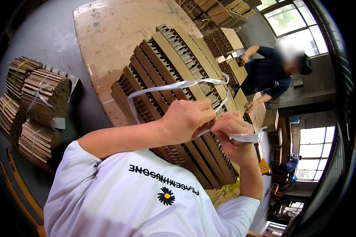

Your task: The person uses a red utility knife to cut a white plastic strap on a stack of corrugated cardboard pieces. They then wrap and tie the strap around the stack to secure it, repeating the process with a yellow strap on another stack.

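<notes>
In the head view: with the left hand (pixel 187 120) and the right hand (pixel 235 133) close together, clamping a white plastic strap (pixel 178 85) between fingers pressed tight. From there, looping forward over a stack of brown cardboard pieces (pixel 164 65), just below and beyond the fingers, with a loose end to their right. Also visible: under the stack, a worn bench (pixel 110 35); well left of the fingers, tied bundles (pixel 41 96); to their forward right, a co-worker (pixel 265 73).
</notes>
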{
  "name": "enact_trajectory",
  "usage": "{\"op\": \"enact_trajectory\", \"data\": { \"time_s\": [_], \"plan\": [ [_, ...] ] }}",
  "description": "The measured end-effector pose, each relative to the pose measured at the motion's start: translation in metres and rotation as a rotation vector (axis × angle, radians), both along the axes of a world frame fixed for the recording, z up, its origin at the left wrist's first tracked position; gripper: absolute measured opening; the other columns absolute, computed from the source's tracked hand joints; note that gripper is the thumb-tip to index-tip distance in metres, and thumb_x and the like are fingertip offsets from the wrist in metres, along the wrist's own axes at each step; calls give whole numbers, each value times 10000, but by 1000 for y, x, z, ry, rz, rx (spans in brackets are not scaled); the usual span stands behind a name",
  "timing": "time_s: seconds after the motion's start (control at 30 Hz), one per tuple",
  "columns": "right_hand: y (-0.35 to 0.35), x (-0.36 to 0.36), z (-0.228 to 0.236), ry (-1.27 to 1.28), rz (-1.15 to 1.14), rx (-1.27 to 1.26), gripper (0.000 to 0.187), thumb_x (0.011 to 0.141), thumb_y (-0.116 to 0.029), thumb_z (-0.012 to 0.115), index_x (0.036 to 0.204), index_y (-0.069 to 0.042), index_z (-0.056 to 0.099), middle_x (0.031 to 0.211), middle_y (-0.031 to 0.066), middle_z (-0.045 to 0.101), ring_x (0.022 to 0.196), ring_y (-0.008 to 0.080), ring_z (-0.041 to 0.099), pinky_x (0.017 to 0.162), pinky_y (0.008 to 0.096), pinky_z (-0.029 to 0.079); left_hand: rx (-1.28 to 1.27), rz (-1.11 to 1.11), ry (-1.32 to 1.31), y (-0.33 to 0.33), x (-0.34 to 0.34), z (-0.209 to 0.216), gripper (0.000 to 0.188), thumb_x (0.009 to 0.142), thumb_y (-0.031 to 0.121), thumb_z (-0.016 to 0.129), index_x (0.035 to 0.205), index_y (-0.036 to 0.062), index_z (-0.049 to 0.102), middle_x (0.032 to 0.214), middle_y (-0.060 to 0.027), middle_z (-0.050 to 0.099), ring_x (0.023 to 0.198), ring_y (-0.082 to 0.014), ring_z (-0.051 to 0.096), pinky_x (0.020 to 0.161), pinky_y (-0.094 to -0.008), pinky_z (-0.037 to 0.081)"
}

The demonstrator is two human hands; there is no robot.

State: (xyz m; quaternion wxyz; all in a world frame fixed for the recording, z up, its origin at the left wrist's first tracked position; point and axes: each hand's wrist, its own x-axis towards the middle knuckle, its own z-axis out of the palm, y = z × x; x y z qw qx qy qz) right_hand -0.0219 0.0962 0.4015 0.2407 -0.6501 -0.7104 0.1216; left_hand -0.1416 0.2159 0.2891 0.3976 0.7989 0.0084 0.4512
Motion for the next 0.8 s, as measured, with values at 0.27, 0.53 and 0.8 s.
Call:
{"op": "enact_trajectory", "data": {
  "time_s": [0.27,0.53,0.8],
  "plan": [
    [1,14,-24,-334,100,270,264,704,116,690,940,1,659,834,106,658,743,263,644,642,312,510,-20,61,-21,-1,4,-2,174,730,-16,680,837,55,562,787,-105,508,651,-314,587,514,-398,466],
    [10,11,-36,-537,132,462,291,721,46,668,1011,19,658,936,140,651,726,260,662,608,312,550,-182,-20,-30,2,4,2,216,684,-107,664,846,0,570,953,-119,573,802,-311,588,649,-366,504],
    [12,11,-52,-330,-15,576,286,778,119,699,1021,-1,607,907,140,662,740,226,647,637,289,535,-475,-355,178,23,-1,4,161,889,-58,498,1030,-48,576,939,-124,651,755,-187,687,683,-302,544]
  ]
}}
